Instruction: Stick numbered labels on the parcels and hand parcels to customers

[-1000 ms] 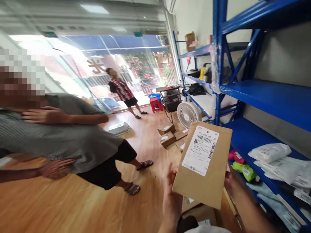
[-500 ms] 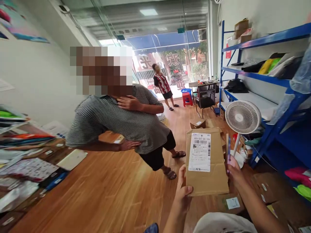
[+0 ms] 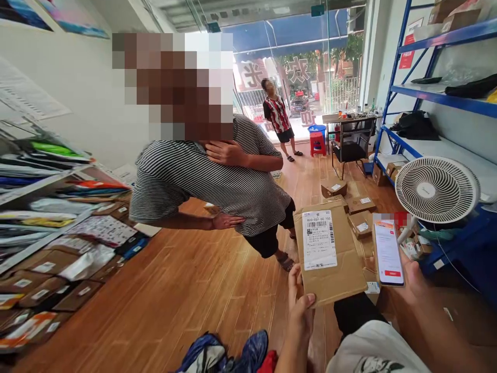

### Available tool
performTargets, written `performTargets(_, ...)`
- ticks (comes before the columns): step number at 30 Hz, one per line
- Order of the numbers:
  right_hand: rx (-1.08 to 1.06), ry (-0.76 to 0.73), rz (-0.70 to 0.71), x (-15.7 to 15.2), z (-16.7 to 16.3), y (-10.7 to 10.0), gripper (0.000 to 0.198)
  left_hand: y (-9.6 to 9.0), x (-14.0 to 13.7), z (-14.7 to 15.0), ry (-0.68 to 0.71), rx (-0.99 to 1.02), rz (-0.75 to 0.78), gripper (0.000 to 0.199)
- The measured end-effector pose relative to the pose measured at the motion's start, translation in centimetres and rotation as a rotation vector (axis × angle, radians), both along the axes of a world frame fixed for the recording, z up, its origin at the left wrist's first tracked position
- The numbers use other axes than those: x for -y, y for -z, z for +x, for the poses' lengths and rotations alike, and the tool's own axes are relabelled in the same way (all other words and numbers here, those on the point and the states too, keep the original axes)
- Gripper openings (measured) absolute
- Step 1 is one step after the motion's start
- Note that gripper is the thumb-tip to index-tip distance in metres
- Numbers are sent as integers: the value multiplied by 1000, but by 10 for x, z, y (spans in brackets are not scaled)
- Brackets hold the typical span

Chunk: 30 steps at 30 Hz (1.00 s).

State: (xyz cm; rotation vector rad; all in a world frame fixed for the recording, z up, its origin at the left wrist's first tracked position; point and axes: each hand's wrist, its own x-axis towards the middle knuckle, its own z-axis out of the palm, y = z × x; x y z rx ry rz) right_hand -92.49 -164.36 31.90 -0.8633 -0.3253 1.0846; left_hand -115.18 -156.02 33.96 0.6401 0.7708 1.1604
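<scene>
My left hand [image 3: 301,300] grips the lower left corner of a flat brown cardboard box [image 3: 345,269], thumb on the front and fingers behind. A white shipping label [image 3: 319,241] with a barcode faces me on the box. To the right of it, my right hand [image 3: 413,277] is closed around a smartphone [image 3: 389,254]. The phone's lit screen is turned towards me and shows a red button near its bottom. Phone and box are held side by side, with a small gap between them.
A person in a striped shirt [image 3: 217,186] stands close on the left; another person [image 3: 278,114] is by the glass front. A white fan [image 3: 437,189] and blue shelving [image 3: 427,93] are on the right. Parcels [image 3: 361,223] lie on the floor, and more packages [image 3: 42,290] on the left.
The phone has turned from edge-on to screen facing me, and sits slightly away from the box. The box has tilted a little. My view has shifted left and down.
</scene>
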Motion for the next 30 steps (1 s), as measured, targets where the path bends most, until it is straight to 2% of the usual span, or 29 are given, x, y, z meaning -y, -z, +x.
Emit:
performTargets(4,-137,-42,-61,-37,5,-12,85,1,-25,6,32,-41,-82,71)
performTargets(9,-83,-41,22,-75,21,-30,75,-6,-69,24,69,-148,-93,70)
performTargets(15,-89,25,65,-125,35,-21,79,-6,-118,56,127,-169,-89,68)
performTargets(20,-120,69,58,-181,52,-17,67,1,-180,76,114,-189,-150,69)
performTargets(25,-101,160,-49,-244,65,-25,46,3,-249,80,192,-263,-200,79)
performTargets(27,-84,165,-86,-266,68,-25,47,3,-267,80,187,-288,-209,82)
performTargets(30,-50,115,-69,-292,71,-19,64,3,-282,81,143,-273,-222,83)
